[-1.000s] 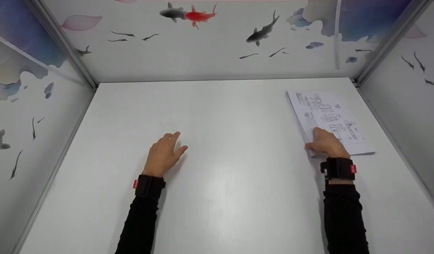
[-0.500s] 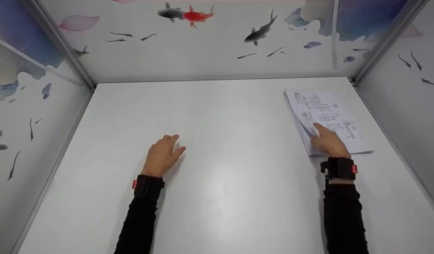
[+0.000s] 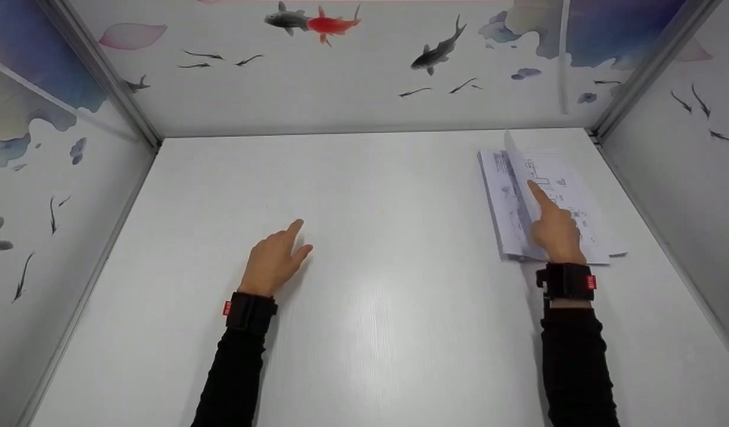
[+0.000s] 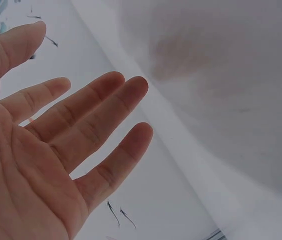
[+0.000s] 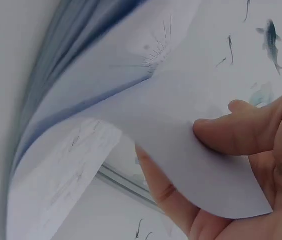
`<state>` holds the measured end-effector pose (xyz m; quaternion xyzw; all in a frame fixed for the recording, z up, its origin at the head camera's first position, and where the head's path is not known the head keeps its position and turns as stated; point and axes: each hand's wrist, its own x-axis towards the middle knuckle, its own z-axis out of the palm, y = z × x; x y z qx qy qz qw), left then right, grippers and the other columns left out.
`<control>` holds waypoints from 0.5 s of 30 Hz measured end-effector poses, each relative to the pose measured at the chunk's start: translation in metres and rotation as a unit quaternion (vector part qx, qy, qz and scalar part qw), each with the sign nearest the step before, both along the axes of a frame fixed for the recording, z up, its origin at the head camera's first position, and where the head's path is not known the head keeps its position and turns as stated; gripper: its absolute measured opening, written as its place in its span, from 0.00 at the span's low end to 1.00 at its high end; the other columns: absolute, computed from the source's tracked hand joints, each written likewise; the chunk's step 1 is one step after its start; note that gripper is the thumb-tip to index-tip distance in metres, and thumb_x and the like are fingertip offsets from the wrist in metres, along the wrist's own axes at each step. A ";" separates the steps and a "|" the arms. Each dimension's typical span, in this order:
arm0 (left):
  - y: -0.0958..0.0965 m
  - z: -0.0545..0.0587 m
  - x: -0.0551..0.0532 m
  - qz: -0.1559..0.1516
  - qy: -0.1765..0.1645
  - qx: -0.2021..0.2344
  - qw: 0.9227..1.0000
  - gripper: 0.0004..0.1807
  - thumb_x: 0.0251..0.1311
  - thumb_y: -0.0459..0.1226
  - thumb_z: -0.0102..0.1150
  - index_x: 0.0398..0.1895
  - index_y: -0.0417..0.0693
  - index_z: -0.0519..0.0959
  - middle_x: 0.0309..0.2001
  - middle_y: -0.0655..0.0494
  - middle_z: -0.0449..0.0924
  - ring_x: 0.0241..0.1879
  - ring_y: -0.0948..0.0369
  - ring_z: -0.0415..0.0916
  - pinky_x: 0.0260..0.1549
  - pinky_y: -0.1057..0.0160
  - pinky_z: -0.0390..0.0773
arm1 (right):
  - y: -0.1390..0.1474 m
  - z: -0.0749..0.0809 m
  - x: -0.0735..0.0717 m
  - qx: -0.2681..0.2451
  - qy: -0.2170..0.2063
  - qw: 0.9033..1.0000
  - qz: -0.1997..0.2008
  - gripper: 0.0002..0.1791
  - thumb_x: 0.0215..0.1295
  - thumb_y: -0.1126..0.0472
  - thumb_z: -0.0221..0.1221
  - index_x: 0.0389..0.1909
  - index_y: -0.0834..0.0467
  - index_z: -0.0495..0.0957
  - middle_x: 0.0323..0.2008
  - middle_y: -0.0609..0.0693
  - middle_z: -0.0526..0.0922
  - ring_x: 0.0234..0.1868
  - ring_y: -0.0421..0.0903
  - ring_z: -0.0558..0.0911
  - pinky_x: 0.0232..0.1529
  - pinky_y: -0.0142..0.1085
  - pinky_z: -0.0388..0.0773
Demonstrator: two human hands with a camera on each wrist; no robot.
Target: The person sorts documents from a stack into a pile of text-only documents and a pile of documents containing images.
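Note:
A stack of printed paper sheets (image 3: pixel 495 207) with line drawings lies at the right of the table. My right hand (image 3: pixel 557 232) is over its near part and pinches one sheet of paper (image 5: pixel 200 172). In the right wrist view the thumb presses one face of that sheet, with fingers behind it, and the sheet bends away from the stack. In the head view the sheet's left side stands raised above the pages. My left hand (image 3: pixel 272 261) is over the middle-left of the table, holding nothing. The left wrist view shows its fingers (image 4: pixel 98 117) spread and nearly straight.
A white table (image 3: pixel 364 332) spans the space, walled by white panels (image 3: pixel 364 101) painted with fish at the back and sides. Grey metal posts (image 3: pixel 628 71) stand in the back corners. The stack lies near the right panel.
My right hand has gone from the stack's near left corner slightly forward and right, lifting a sheet's left edge upward. My left hand stays put, its index finger a little straighter.

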<state>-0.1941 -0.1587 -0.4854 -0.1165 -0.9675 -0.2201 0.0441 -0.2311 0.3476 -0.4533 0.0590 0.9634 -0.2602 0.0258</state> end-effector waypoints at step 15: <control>0.000 -0.001 -0.001 0.007 -0.017 0.004 1.000 0.28 0.68 0.47 0.56 0.66 0.41 0.71 0.52 0.39 0.82 0.49 0.45 0.81 0.49 0.47 0.79 | -0.036 -0.021 -0.007 0.065 -0.090 0.993 0.036 0.33 0.62 0.54 0.58 0.57 0.77 0.64 0.48 0.71 0.72 0.44 0.64 0.73 0.42 0.61 0.73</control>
